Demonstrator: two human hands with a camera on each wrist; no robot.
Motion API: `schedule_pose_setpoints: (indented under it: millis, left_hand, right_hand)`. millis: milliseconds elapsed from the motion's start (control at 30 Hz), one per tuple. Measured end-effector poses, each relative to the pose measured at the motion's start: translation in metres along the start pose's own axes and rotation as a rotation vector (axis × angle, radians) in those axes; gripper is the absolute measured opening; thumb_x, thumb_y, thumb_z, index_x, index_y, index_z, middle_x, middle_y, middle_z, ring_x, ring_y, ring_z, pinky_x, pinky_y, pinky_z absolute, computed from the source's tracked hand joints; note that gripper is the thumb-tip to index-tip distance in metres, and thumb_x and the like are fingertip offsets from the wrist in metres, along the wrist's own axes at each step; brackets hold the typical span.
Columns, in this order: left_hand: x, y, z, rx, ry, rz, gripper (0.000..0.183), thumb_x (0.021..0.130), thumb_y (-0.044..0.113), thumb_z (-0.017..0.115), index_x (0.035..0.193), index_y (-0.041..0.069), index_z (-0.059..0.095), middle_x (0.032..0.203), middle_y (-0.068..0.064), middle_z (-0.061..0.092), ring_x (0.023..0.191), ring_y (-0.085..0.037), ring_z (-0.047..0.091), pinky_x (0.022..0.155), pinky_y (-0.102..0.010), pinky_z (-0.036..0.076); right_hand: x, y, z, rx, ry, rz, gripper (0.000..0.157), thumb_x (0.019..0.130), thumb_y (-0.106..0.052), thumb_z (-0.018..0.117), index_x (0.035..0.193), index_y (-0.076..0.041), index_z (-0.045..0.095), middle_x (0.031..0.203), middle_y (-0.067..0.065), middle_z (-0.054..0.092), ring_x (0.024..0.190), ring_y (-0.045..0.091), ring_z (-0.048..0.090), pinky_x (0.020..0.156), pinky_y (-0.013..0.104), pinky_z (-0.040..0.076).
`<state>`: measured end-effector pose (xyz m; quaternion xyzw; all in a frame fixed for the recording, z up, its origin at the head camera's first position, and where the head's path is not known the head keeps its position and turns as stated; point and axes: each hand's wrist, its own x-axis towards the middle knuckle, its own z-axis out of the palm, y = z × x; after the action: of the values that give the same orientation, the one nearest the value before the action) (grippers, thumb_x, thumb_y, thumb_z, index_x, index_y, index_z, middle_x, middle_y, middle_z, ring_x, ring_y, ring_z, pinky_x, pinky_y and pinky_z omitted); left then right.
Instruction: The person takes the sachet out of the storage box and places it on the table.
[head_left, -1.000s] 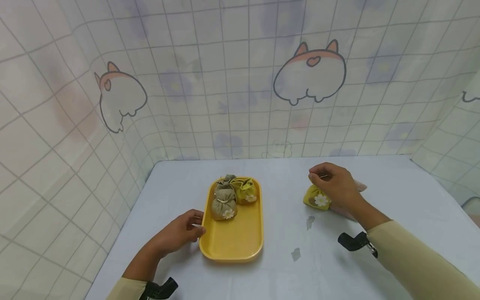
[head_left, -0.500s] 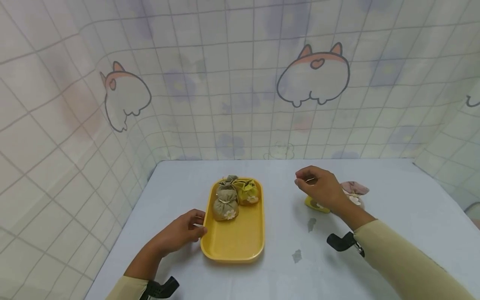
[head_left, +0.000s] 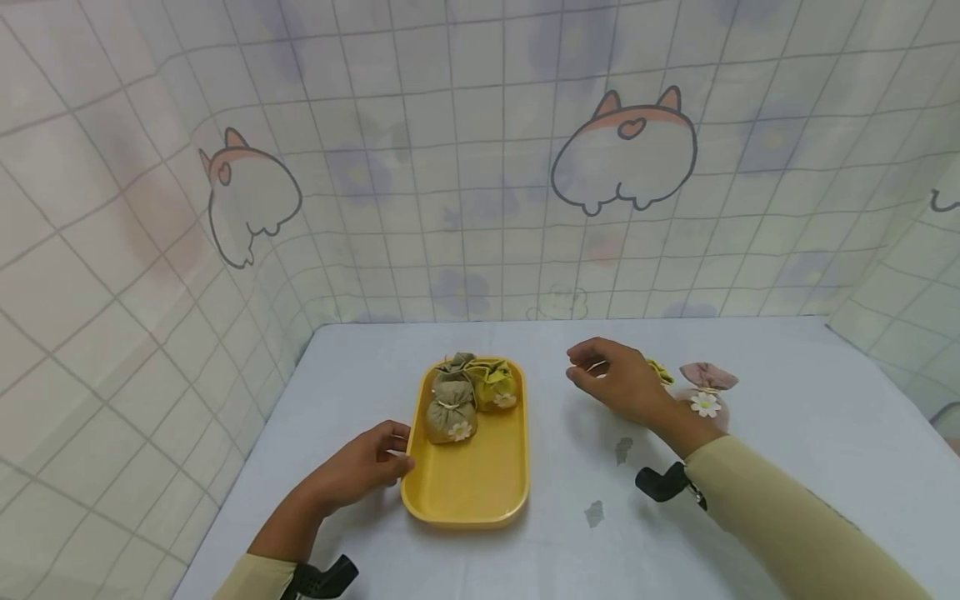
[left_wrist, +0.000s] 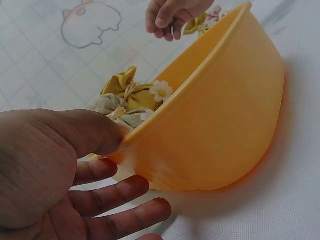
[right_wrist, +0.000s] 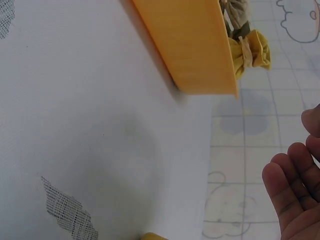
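Observation:
My left hand is at the left side of a yellow tray. In the left wrist view its thumb lies over the rim and the index finger is against the outside, pinching the edge. Inside the tray's far end are greyish-green drawstring pouches and a yellow drawstring pouch, with white flowers on them. My right hand hovers over the table right of the tray, fingers loosely bent and holding nothing. Behind it, partly hidden, lie another yellow pouch and a pink pouch.
A white cloth covers the table, with grey patches right of the tray. Grid-patterned curtains stand at the back and along both sides. A black device is strapped to the right wrist.
My right hand has moved left from above the yellow and pink pouches towards the tray, uncovering the pink pouch and hiding most of the yellow one. The left hand keeps its place at the tray.

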<state>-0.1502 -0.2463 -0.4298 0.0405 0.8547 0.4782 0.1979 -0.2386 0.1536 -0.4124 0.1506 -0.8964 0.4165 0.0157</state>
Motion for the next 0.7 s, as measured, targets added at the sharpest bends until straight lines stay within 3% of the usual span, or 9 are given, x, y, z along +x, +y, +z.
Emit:
schedule_pose_setpoints:
  millis: [367, 700]
  left_hand:
    - [0.002, 0.000, 0.002, 0.013, 0.015, -0.028, 0.046, 0.097, 0.018, 0.070, 0.138, 0.007, 0.052, 0.129, -0.011, 0.064, 0.109, -0.024, 0.065, 0.086, -0.042, 0.058]
    - [0.003, 0.000, 0.002, 0.009, 0.014, -0.043, 0.047, 0.097, 0.019, 0.071, 0.138, 0.008, 0.052, 0.129, -0.011, 0.063, 0.107, -0.024, 0.065, 0.086, -0.042, 0.058]
  right_hand:
    - [0.006, -0.009, 0.010, -0.002, -0.038, 0.013, 0.030, 0.094, -0.028, 0.076, 0.121, -0.018, 0.068, 0.112, -0.002, 0.069, 0.105, 0.020, 0.066, 0.086, 0.037, 0.059]
    - [0.012, -0.015, 0.021, 0.013, -0.046, -0.065, 0.028, 0.093, -0.024, 0.077, 0.118, -0.014, 0.069, 0.109, 0.000, 0.070, 0.100, 0.019, 0.066, 0.086, 0.037, 0.058]
